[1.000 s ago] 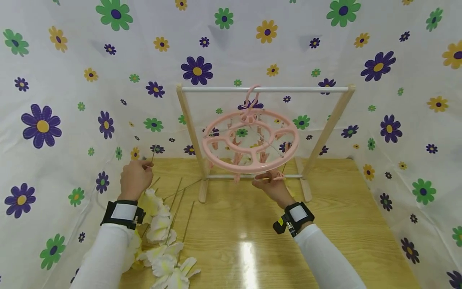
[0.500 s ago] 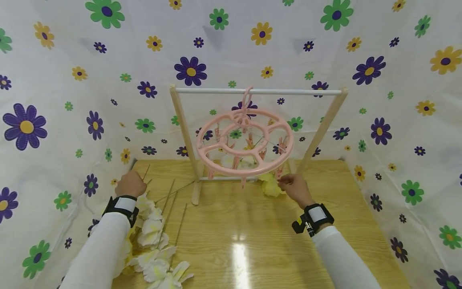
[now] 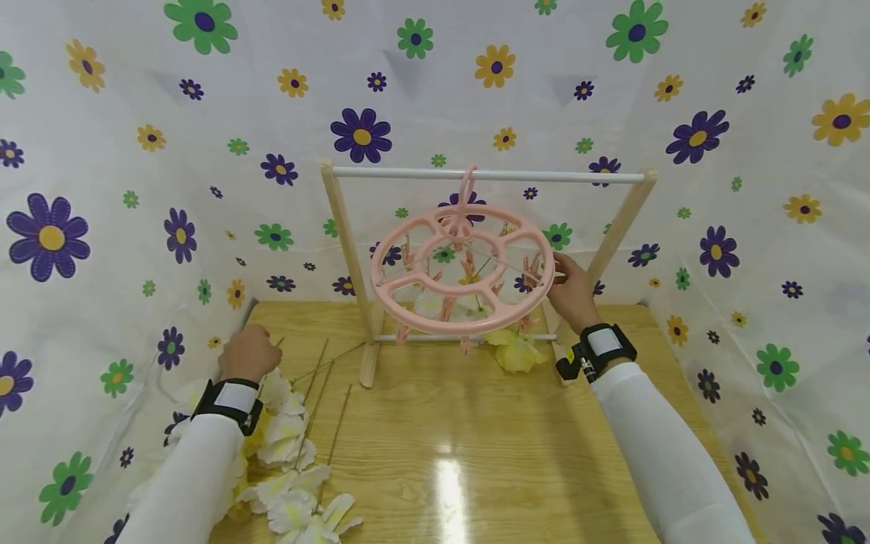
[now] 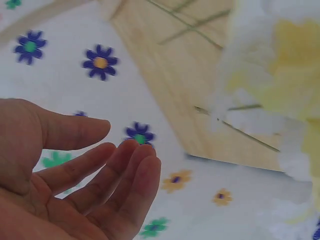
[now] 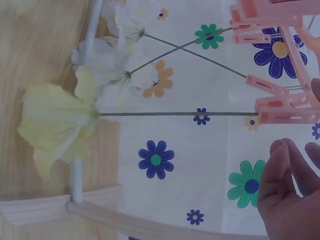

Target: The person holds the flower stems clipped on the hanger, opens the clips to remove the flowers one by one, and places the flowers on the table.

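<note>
In the head view, a pink round clip hanger (image 3: 469, 326) with several small clothespins hangs by its hook. My right hand (image 3: 574, 295) is at the hanger's right edge, its fingertips touching or very near the rim. The right wrist view shows these fingers (image 5: 282, 185) loosely bent beside a pink clothespin (image 5: 287, 116), which bites the stem of a pale yellow artificial flower (image 5: 55, 120). Two white flowers (image 5: 112, 55) hang from other clothespins. My left hand (image 3: 248, 353) hovers over the flower pile at the left. In the left wrist view its fingers (image 4: 132, 190) are relaxed, with nothing between them.
Wooden posts (image 3: 348, 242) and a white bar (image 3: 408, 173) form the stand that carries the hanger. White and yellow artificial flowers (image 3: 288, 438) with long stems lie at the table's left. Flower-printed cloth (image 3: 435, 98) encloses the wooden table (image 3: 489, 446) at the back and sides.
My right hand has moved from below the hanger to its right edge, away from the clipped yellow flower. My left hand has dropped slightly; the stem seen near its fingers no longer shows there.
</note>
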{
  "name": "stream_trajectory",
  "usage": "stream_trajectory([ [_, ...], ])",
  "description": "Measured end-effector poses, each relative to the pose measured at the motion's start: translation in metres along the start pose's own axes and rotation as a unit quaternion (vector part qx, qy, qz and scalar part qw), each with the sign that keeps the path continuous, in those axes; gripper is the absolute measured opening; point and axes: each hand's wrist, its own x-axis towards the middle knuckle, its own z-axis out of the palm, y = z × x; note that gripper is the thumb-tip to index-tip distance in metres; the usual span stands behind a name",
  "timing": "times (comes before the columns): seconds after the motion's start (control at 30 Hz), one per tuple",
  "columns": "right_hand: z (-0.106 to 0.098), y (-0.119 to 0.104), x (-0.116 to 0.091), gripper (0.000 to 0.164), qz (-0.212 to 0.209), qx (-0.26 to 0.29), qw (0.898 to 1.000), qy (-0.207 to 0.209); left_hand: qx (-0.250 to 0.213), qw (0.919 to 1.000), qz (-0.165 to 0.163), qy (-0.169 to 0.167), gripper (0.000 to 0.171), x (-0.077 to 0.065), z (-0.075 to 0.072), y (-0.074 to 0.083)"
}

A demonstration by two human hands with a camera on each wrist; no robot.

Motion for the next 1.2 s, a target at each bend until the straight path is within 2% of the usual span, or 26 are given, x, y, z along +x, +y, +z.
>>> stream_trajectory([
  [0.03, 0.001, -0.002, 0.002, 0.055, -0.005, -0.005, 1.000, 0.000, 0.001, 1.0000, 0.007, -0.001, 0.015, -0.004, -0.001, 0.005],
  [0.13, 0.004, -0.006, 0.006, 0.043, -0.020, -0.021, 0.999, 0.015, 0.010, 0.9991, 0.040, 0.003, 0.039, -0.017, -0.003, 0.020],
  [0.17, 0.005, -0.005, 0.007, 0.038, -0.027, -0.025, 0.999, 0.023, 0.014, 0.9986, 0.051, 0.004, 0.043, -0.021, -0.002, 0.024],
  [0.27, 0.006, -0.005, 0.007, 0.025, -0.040, -0.017, 0.998, 0.043, 0.013, 0.9966, 0.081, 0.013, 0.040, -0.034, -0.002, 0.035],
  [0.4, 0.005, -0.006, 0.003, 0.022, -0.048, -0.015, 0.997, 0.052, -0.010, 0.9948, 0.100, 0.014, 0.038, -0.053, 0.002, 0.050],
  [0.6, 0.004, -0.012, -0.013, 0.021, -0.079, -0.091, 0.991, 0.052, -0.030, 0.9882, 0.149, 0.019, 0.037, -0.082, 0.015, 0.072],
  [0.67, 0.004, -0.014, -0.021, 0.021, -0.084, -0.099, 0.990, 0.047, -0.043, 0.9855, 0.163, 0.021, 0.036, -0.091, 0.021, 0.080],
  [0.8, 0.006, -0.016, -0.041, 0.020, -0.085, -0.093, 0.992, 0.024, -0.063, 0.9809, 0.182, 0.026, 0.035, -0.110, 0.034, 0.096],
  [0.97, 0.016, -0.023, -0.067, 0.011, -0.118, -0.058, 0.991, 0.001, -0.096, 0.9760, 0.195, 0.017, 0.031, -0.133, 0.055, 0.117],
  [1.07, 0.025, -0.028, -0.084, 0.011, -0.121, -0.027, 0.992, -0.009, -0.124, 0.9695, 0.211, 0.008, 0.029, -0.146, 0.069, 0.131],
  [1.2, 0.039, -0.034, -0.104, 0.013, -0.094, 0.019, 0.995, -0.022, -0.157, 0.9572, 0.243, 0.001, 0.028, -0.162, 0.084, 0.150],
])
